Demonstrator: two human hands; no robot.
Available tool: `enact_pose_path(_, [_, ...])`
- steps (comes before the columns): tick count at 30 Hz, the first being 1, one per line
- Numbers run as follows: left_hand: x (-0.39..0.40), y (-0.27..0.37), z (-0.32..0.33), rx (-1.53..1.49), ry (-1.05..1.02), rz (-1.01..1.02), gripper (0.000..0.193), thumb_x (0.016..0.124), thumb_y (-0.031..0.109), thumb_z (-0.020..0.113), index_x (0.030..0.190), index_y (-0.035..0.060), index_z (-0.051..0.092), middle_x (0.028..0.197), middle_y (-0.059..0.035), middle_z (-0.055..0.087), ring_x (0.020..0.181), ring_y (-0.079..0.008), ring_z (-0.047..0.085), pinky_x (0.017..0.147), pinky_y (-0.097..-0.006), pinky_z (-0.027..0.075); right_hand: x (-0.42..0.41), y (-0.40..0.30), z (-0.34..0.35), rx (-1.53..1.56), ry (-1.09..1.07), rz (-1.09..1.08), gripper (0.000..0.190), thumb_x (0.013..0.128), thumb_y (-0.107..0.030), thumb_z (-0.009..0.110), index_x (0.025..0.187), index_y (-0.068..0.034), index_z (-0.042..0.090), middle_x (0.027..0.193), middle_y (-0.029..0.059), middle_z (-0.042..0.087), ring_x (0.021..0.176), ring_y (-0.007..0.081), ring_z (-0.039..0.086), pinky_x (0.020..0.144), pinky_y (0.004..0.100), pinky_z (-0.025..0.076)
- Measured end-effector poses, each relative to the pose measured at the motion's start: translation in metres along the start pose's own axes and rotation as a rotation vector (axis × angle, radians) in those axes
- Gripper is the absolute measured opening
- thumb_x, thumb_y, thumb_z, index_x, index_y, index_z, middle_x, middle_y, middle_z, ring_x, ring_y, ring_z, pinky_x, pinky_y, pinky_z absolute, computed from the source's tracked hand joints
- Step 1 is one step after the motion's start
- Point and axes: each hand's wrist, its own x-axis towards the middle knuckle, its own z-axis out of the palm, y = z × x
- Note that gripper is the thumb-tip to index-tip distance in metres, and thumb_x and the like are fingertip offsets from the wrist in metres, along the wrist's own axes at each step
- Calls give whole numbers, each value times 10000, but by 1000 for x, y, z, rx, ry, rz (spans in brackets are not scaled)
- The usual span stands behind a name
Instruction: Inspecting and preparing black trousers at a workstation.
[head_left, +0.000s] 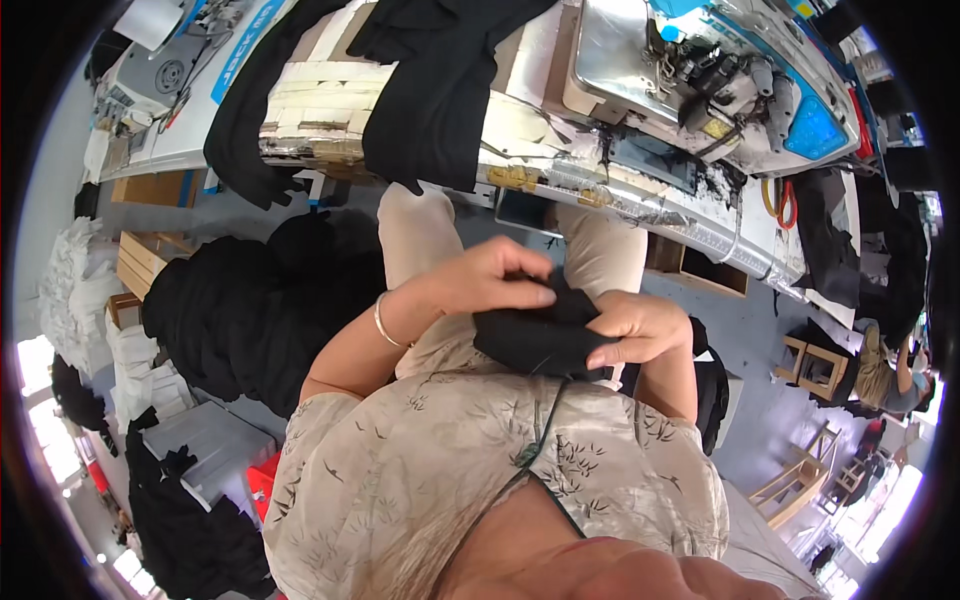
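Both hands hold a piece of black fabric (536, 337) above my lap, close to my body. My left hand (491, 277), with a bangle at its wrist, has its fingers and thumb pinched at the cloth's upper edge. The thumb of my right hand (637, 326) lies on the other end, and its fingers curl partly behind the cloth. A long black fabric piece (431, 105) hangs over the front edge of the sewing table (322, 97), beyond my knees. An industrial sewing machine (720, 82) stands at the table's right part.
Red-handled scissors (786, 204) lie near the table's right edge. A large heap of black fabric (240, 315) is beside my legs. Wooden stools (814, 367) stand on the floor at the right, near another person (892, 375). A second sewing machine (154, 75) is at the upper left.
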Motion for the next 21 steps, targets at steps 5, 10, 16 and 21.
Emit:
enact_pose_path(5, [0, 6, 3, -15, 319, -12, 115, 898, 107, 568, 939, 5, 602, 826, 47, 558, 768, -9, 479, 668, -179, 391, -13, 4, 10, -116, 321, -103, 246, 904, -191, 581, 777, 20, 590, 686, 123, 548, 607, 269, 516, 572, 344, 406])
enact_pose_path(10, [2, 3, 4, 64, 156, 27, 178, 768, -41, 652, 924, -3, 575, 822, 3, 570, 791, -83, 529, 708, -223, 429, -17, 3, 15, -75, 393, -138, 215, 890, -174, 589, 825, 30, 607, 785, 146, 574, 668, 261, 545, 608, 333, 430])
enact_pose_path(16, [-15, -2, -26, 482, 84, -125, 206, 684, -105, 581, 877, -33, 572, 913, -59, 578, 847, -152, 556, 755, -243, 440, -25, 4, 15, -90, 497, -171, 273, 853, -201, 585, 777, 62, 587, 879, 220, 604, 743, 317, 588, 681, 363, 448])
enact_pose_path(21, [-30, 6, -17, 351, 661, 259, 298, 706, -90, 433, 959, -6, 568, 918, -57, 581, 883, -150, 554, 820, -249, 430, -1, 13, 20, -229, 660, -110, 172, 826, -118, 618, 847, 53, 606, 966, 234, 596, 902, 358, 578, 807, 370, 439])
